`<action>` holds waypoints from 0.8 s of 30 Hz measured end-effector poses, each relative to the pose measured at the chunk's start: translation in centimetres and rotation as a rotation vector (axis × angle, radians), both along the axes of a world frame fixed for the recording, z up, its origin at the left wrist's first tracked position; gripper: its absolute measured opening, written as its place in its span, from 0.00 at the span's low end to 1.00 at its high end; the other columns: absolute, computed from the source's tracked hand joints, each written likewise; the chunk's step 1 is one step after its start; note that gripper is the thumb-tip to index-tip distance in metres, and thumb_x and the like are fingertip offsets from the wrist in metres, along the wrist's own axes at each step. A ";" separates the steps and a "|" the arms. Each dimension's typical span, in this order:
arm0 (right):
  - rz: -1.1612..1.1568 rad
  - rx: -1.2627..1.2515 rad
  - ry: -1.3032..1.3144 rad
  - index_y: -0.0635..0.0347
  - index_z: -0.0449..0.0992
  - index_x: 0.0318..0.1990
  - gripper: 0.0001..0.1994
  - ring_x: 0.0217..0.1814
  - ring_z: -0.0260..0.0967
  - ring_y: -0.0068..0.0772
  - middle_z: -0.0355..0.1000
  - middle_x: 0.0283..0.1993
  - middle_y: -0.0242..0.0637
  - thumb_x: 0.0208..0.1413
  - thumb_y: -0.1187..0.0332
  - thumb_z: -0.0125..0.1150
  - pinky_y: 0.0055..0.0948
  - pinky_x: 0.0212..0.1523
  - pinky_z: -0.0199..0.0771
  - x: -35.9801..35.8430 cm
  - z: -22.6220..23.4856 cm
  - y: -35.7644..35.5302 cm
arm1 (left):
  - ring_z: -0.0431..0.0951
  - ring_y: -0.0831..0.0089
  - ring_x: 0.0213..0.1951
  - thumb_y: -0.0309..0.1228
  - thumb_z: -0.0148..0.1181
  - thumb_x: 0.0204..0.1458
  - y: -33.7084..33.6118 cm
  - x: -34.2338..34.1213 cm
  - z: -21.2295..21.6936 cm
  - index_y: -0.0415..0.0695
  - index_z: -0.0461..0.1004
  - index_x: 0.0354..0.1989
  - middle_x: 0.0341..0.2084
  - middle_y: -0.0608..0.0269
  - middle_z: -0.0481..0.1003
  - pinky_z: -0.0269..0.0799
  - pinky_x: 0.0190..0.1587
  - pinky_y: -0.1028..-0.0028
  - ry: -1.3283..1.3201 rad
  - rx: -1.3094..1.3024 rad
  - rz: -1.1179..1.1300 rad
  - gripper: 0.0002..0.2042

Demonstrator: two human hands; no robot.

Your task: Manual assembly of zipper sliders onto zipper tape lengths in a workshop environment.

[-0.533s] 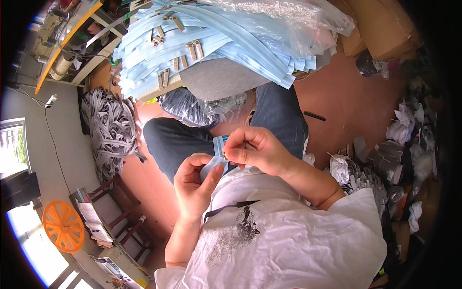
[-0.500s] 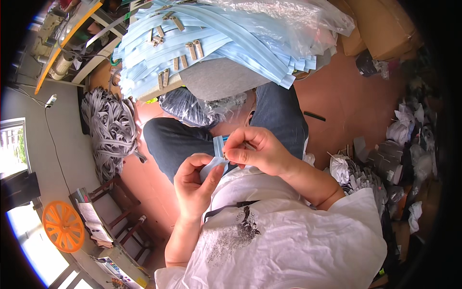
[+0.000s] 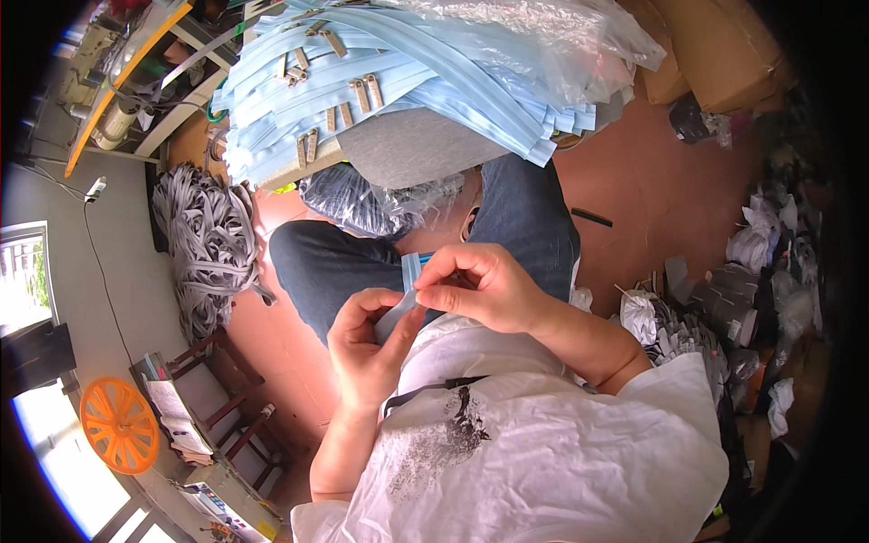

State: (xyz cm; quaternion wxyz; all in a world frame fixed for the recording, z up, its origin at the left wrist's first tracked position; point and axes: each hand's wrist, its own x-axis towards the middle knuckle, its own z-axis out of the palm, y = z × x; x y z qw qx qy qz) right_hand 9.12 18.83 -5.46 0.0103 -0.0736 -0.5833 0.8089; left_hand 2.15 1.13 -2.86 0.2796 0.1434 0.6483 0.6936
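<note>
Reddish-brown smooth floor [image 3: 625, 181] down past the fingers. Left hand [image 3: 371, 339] pinches a pale-blue flat fabric zipper strip [image 3: 411, 271], right hand [image 3: 471, 288] nips its edge just beside. Probably light, floppy, slightly slick; I'd pinch near the end.

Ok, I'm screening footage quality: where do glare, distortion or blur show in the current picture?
In the head view: the lower-left window blows out white; clear plastic sheeting glints at top; straight edges bow near the rim; left hand and right hand look fairly sharp.
</note>
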 end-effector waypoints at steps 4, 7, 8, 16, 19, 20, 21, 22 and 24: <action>-0.064 -0.062 0.003 0.65 0.78 0.40 0.05 0.38 0.72 0.15 0.76 0.37 0.30 0.57 0.75 0.65 0.16 0.38 0.72 0.0 0.3 0.0 | 0.76 0.81 0.38 0.15 0.64 0.52 -0.2 -0.1 0.1 0.34 0.72 0.43 0.36 0.64 0.76 0.72 0.41 0.82 -0.094 0.044 -0.021 0.11; -0.077 -0.093 -0.013 0.66 0.77 0.39 0.05 0.38 0.71 0.16 0.75 0.37 0.31 0.57 0.76 0.65 0.17 0.37 0.72 0.0 0.4 0.0 | 0.76 0.80 0.39 0.15 0.63 0.52 -0.3 -0.1 -0.1 0.33 0.72 0.44 0.37 0.63 0.76 0.72 0.42 0.81 -0.180 0.104 -0.002 0.11; -0.077 -0.094 -0.012 0.66 0.77 0.39 0.05 0.38 0.71 0.16 0.75 0.37 0.31 0.57 0.76 0.65 0.17 0.37 0.72 0.1 0.2 -0.1 | 0.76 0.79 0.39 0.15 0.63 0.53 -0.3 0.0 -0.3 0.33 0.72 0.44 0.38 0.62 0.76 0.72 0.43 0.81 -0.128 0.101 0.005 0.11; -0.140 0.270 0.299 0.65 0.77 0.39 0.06 0.34 0.69 0.16 0.75 0.38 0.32 0.55 0.76 0.67 0.17 0.32 0.68 -0.2 -0.7 -0.6 | 0.76 0.80 0.39 0.15 0.62 0.53 -0.2 0.4 -0.3 0.33 0.73 0.46 0.37 0.60 0.77 0.73 0.43 0.82 -0.074 0.025 0.026 0.12; -0.055 0.008 0.119 0.63 0.78 0.43 0.07 0.32 0.68 0.15 0.76 0.39 0.33 0.58 0.72 0.65 0.15 0.31 0.66 0.1 -0.2 -0.2 | 0.76 0.80 0.38 0.16 0.63 0.54 -0.1 0.4 -0.3 0.33 0.73 0.48 0.37 0.59 0.78 0.73 0.42 0.82 -0.138 0.072 0.079 0.13; -0.054 0.008 0.119 0.63 0.78 0.43 0.07 0.32 0.68 0.15 0.76 0.39 0.33 0.58 0.72 0.65 0.15 0.31 0.66 0.1 0.3 -0.1 | 0.77 0.80 0.37 0.17 0.63 0.54 -0.2 0.4 -0.5 0.33 0.73 0.47 0.37 0.59 0.79 0.73 0.42 0.82 -0.149 0.099 0.083 0.12; -0.069 -0.151 0.055 0.63 0.78 0.44 0.08 0.35 0.70 0.16 0.76 0.39 0.32 0.60 0.70 0.64 0.17 0.34 0.69 0.0 1.1 0.0 | 0.77 0.80 0.37 0.17 0.63 0.54 -0.3 0.3 -0.6 0.33 0.74 0.47 0.37 0.59 0.79 0.73 0.41 0.82 -0.161 0.125 0.086 0.12; -0.087 -0.309 -0.009 0.64 0.79 0.45 0.09 0.37 0.71 0.17 0.76 0.38 0.32 0.61 0.68 0.62 0.18 0.37 0.71 -0.1 1.6 0.1 | 0.77 0.80 0.37 0.17 0.63 0.54 -0.4 0.3 -0.7 0.33 0.74 0.47 0.37 0.59 0.79 0.73 0.41 0.82 -0.160 0.125 0.086 0.12; -0.095 -0.223 0.022 0.64 0.78 0.46 0.12 0.36 0.69 0.14 0.76 0.38 0.31 0.63 0.65 0.60 0.17 0.36 0.69 0.0 0.8 0.0 | 0.77 0.80 0.36 0.18 0.63 0.54 -0.4 0.3 -0.7 0.33 0.74 0.45 0.36 0.60 0.79 0.73 0.41 0.83 -0.173 0.167 0.100 0.10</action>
